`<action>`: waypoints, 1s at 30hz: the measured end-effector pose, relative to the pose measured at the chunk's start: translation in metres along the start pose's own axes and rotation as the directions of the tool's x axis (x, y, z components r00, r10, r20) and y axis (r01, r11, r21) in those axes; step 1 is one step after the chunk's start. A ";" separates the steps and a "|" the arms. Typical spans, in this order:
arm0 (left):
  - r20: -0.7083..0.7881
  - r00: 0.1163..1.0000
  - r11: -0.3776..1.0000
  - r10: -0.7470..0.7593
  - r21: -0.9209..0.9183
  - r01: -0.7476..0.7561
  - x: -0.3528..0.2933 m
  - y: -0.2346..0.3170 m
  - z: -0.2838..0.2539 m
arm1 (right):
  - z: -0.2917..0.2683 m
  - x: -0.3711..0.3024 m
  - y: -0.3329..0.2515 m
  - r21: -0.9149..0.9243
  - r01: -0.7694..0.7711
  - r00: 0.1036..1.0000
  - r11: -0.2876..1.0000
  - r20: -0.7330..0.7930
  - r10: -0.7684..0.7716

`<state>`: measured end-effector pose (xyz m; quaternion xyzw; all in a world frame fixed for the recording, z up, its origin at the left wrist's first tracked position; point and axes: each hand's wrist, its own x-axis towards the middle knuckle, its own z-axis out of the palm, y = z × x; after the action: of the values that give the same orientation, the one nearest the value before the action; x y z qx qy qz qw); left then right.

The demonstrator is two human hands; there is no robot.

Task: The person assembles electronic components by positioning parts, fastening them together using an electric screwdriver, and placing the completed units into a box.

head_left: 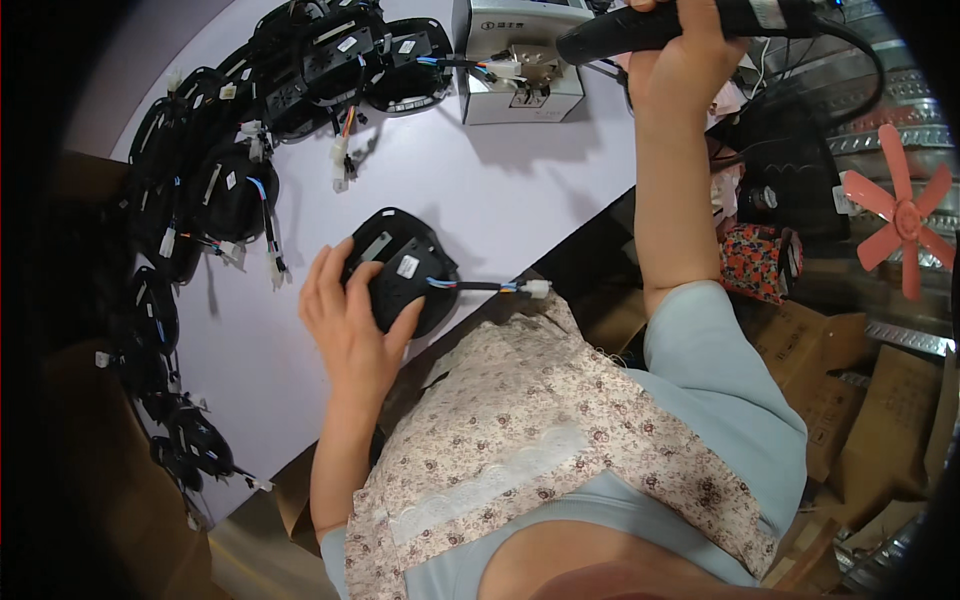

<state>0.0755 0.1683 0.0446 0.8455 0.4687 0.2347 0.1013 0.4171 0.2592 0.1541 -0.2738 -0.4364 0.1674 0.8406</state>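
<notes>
My left hand (350,313) is closed around the left side of a black rounded plastic housing (412,240), thumb across its near part and fingers along its edge. The housing lies on the table near the front edge, with pale labels on top. From its right side runs a wire lead ending in a white connector (538,289), which reaches the table's edge. My right hand (690,62) is raised at the upper right, gripping a black corded electric screwdriver (625,38). Its blunt end points left; no bit can be made out. The screwdriver is well apart from the housing.
Similar black housings (235,190) with wires and connectors line the table's left and far sides. A white box (520,105) stands at the back, small parts on it. At right are the black cord (870,95), a pink fan (907,220) and cardboard boxes (800,345).
</notes>
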 end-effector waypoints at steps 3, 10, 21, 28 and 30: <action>-0.073 0.997 1.000 0.007 -0.028 -0.009 -0.005 0.012 0.025 | -0.011 -0.007 0.009 -0.049 -0.030 0.999 0.998 -0.015 0.029; -0.037 0.998 0.984 -0.052 -0.173 0.045 -0.029 0.006 0.018 | -0.029 -0.001 0.012 -0.150 -0.193 0.808 0.970 0.537 0.244; -0.073 0.982 0.970 -0.175 -0.185 0.159 -0.037 -0.004 0.026 | 0.014 -0.049 -0.013 0.191 -0.606 0.743 0.772 0.485 0.462; -0.085 0.975 0.955 -0.204 -0.237 0.179 -0.042 -0.008 0.029 | 0.103 -0.141 -0.031 0.130 -0.686 0.636 0.716 0.585 0.504; -0.095 0.975 0.954 -0.202 -0.245 0.174 -0.039 -0.007 0.028 | 0.101 -0.150 -0.028 0.092 -0.770 0.547 0.631 0.603 0.580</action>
<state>0.0662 0.1405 0.0054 0.7636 0.5212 0.3278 0.1944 0.2504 0.1905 0.1226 -0.2139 -0.4661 0.6243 0.5892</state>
